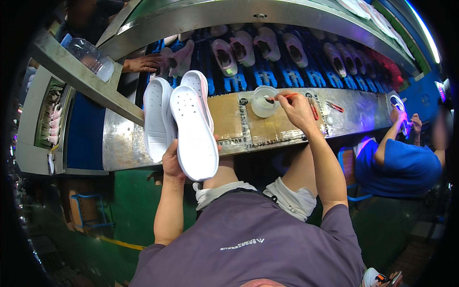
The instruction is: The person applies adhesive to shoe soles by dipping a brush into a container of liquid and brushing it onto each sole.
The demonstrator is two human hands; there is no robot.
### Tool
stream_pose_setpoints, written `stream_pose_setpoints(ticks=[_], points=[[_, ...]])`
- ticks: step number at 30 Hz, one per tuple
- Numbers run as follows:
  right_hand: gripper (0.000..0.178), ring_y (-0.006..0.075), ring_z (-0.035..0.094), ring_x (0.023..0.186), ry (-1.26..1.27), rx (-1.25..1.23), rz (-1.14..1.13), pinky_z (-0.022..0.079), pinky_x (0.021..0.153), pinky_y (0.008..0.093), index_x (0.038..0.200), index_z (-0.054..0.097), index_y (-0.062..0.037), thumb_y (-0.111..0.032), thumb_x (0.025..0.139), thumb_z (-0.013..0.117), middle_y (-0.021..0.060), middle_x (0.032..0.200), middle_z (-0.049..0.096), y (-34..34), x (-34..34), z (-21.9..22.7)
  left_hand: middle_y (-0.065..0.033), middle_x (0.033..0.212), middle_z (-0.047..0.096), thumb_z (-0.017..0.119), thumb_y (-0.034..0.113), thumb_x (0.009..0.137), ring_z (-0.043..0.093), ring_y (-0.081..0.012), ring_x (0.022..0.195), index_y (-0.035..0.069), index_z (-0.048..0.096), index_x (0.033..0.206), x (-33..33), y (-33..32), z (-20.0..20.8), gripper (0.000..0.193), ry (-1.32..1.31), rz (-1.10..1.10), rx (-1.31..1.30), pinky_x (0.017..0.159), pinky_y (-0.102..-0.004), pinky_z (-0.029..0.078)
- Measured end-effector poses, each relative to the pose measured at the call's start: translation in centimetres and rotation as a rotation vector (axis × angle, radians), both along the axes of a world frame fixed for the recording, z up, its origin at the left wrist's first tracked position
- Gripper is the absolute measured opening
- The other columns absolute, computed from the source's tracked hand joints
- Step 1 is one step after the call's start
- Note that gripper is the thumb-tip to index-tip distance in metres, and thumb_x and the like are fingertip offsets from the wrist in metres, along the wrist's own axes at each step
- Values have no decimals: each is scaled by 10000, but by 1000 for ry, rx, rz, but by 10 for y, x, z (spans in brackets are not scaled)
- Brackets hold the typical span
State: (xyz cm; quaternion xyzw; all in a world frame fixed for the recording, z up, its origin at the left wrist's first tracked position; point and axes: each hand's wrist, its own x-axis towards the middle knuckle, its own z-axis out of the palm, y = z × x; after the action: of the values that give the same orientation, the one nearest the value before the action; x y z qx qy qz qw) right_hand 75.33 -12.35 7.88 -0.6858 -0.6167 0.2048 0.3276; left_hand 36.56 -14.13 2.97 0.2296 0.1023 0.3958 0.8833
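My left hand (174, 161) is closed around a white shoe sole (195, 143), held upright over the bench's near edge with its small holes toward the top. Behind it show a second sole with a pinkish edge (193, 79) and a third white sole (157, 119) on the left; whether my fingers also grip these is hidden. In my right hand (297, 112) is a brush with a red-orange handle (286, 96), its tip inside a translucent white cup (264, 106). That cup stands on a cardboard sheet (227, 117) on the bench.
Red-handled snips (336, 107) and a second red tool (313, 110) lie right of the cup. Beyond the bench, shoe uppers (243, 49) sit on a blue-slotted conveyor (265, 79). A co-worker's hand (143, 63) reaches in at left; a person in blue (399, 162) sits at right. A metal post (88, 74) slants across the left.
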Motion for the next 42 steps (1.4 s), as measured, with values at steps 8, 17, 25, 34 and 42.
stream_pose_setpoints(ticks=[8, 17, 25, 34, 42], points=[[232, 156, 663, 782, 85, 186, -14, 525, 751, 288, 1169, 747, 2, -151, 1057, 614, 81, 842, 713, -18, -2, 7, -354, 1470, 543, 912, 496, 687, 609, -571, 1269, -16, 323, 1611, 8, 16, 19, 1209, 210, 49, 197, 1081, -603, 541], [224, 219, 695, 983, 326, 292, 513, 541, 882, 340, 1212, 735, -3, -108, 1038, 639, 126, 1086, 746, -46, -36, 39, -252, 1507, 536, 947, 465, 723, 586, -349, 1376, -38, 313, 1600, 23, 38, 12, 1194, 287, -95, 217, 1163, -449, 486], [201, 232, 648, 876, 219, 285, 639, 521, 819, 370, 1149, 773, -42, -115, 976, 701, 83, 974, 754, -48, -46, 36, -283, 1484, 545, 917, 456, 726, 582, -379, 1379, -51, 299, 1599, 27, 49, 25, 1184, 361, -54, 305, 1167, -460, 477], [191, 229, 640, 853, 317, 236, 616, 516, 825, 368, 1106, 794, -32, -144, 983, 699, 85, 933, 762, -53, -35, 44, -152, 1487, 546, 1012, 282, 652, 537, -306, 1392, -34, 301, 1597, 24, 67, 46, 1224, 400, -39, 537, 1204, -410, 399], [181, 224, 644, 878, 277, 223, 598, 525, 827, 360, 1116, 800, -45, -95, 965, 712, 84, 952, 764, -63, -33, 35, -184, 1477, 570, 1033, 217, 610, 548, -307, 1385, -11, 422, 1532, 24, 53, 79, 1129, 542, 236, 630, 1193, -419, 428]])
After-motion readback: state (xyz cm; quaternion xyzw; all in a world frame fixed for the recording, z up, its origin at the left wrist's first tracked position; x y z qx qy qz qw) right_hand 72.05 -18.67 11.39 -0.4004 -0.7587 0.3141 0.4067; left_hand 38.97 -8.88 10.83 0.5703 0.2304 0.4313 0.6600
